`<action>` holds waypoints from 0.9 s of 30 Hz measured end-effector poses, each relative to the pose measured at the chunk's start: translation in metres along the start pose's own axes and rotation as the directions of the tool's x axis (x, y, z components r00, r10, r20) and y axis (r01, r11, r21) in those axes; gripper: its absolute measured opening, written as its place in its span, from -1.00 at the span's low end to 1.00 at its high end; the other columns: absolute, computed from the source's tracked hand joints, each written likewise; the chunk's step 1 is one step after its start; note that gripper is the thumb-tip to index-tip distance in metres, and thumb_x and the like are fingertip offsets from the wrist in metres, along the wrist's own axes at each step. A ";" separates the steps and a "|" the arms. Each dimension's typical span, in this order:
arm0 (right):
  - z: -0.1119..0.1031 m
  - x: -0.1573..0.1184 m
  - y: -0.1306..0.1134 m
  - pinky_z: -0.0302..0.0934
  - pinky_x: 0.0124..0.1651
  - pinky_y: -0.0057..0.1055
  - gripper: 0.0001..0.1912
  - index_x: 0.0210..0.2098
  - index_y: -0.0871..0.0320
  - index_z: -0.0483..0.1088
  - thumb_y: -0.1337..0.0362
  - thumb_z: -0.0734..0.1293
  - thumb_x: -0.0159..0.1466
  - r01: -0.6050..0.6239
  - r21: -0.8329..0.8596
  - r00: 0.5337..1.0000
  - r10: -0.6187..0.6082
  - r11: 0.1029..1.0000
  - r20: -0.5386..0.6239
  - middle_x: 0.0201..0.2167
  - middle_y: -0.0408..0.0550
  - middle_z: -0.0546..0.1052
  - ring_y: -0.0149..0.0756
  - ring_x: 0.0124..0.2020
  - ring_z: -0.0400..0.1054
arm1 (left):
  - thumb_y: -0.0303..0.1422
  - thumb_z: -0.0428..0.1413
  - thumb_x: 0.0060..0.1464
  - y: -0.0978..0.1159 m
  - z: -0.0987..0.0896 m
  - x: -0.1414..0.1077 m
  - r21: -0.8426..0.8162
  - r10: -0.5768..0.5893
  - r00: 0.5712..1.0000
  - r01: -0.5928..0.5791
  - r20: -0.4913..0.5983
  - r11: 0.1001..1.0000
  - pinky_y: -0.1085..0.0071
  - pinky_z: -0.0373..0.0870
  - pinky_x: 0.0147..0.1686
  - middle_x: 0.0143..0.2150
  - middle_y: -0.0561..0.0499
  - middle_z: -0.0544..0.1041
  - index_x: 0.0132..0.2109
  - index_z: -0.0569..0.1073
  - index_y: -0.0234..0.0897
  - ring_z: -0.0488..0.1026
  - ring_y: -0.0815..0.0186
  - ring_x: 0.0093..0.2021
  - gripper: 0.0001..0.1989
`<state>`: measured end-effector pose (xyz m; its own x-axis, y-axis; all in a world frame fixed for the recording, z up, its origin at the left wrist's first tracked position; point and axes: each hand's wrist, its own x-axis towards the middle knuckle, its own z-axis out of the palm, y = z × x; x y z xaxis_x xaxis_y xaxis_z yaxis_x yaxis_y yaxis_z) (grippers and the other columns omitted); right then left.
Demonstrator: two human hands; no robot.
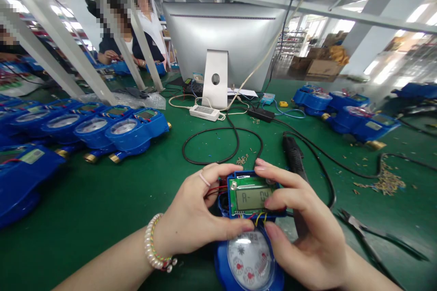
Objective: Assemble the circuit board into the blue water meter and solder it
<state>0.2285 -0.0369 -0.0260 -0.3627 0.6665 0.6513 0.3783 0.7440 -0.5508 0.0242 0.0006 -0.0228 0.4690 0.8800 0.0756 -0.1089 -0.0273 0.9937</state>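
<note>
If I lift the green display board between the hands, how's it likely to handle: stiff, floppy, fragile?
The display board is probably stiff, being a flat panel. Its uncovered screen suggests it could be fragile under pressure. Red wires and yellow wires beside its edges may tug if lifted.

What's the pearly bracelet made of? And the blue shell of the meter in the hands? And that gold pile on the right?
The bracelet has round, pearly white beads: plastic, glass or pearl, I can't tell. The blue shell looks like painted metal or plastic, being smooth and glossy. The gold pile is probably brass, going by its metallic yellow look.
</note>
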 end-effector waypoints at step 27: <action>-0.003 0.012 -0.004 0.27 0.15 -0.14 -0.76 -0.31 0.17 0.43 0.56 0.26 0.11 0.142 -0.176 0.990 -0.141 0.974 0.017 0.04 0.06 0.37 -0.14 0.12 0.28 | -0.55 0.42 -0.27 -0.001 -0.008 0.001 -0.034 -0.002 0.995 0.005 0.101 0.999 0.61 0.42 -0.07 -0.06 0.12 0.43 0.05 0.43 -0.05 0.48 0.36 -0.05 -0.30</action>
<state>0.2251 -0.0322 -0.0141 -0.4267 0.5552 0.7139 0.4665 0.8114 -0.3523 0.0178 0.0058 -0.0242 0.5553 0.8276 0.0817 -0.1363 -0.0064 0.9907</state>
